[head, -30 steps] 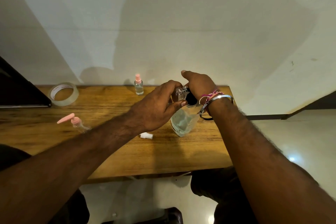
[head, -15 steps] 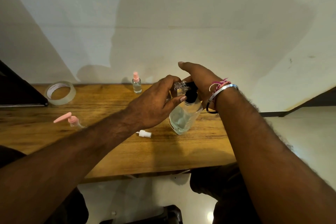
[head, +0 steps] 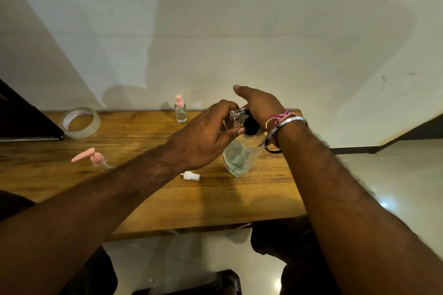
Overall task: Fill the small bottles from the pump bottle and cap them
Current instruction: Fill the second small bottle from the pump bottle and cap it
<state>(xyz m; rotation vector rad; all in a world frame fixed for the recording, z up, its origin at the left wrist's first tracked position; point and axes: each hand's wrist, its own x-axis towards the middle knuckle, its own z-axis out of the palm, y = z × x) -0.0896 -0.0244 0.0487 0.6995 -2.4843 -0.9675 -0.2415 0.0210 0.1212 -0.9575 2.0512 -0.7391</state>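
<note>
1. Warm, fairly dim indoor light; the wall reads greenish-cream.
2. A broad soft shadow falls on the wall above the hands, with a darker wedge at far left.
3. Two small glare spots shine on the floor at lower right.
4. Wide-angle distortion bends wall lines and stretches both forearms near the lower corners.
5. The bench grain is sharp; the forearms nearest the lens look soft.

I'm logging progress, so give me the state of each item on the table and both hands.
Big bottle: tilted, partly full, black pump on.
Small clear bottle: uncapped, held at the pump.
Left hand: grip on small clear bottle.
Right hand: over pump top.
Pink-capped bottle: upright, capped.
White cap: loose, lying.
Pink pump: lying down.
Tape: flat.
</note>
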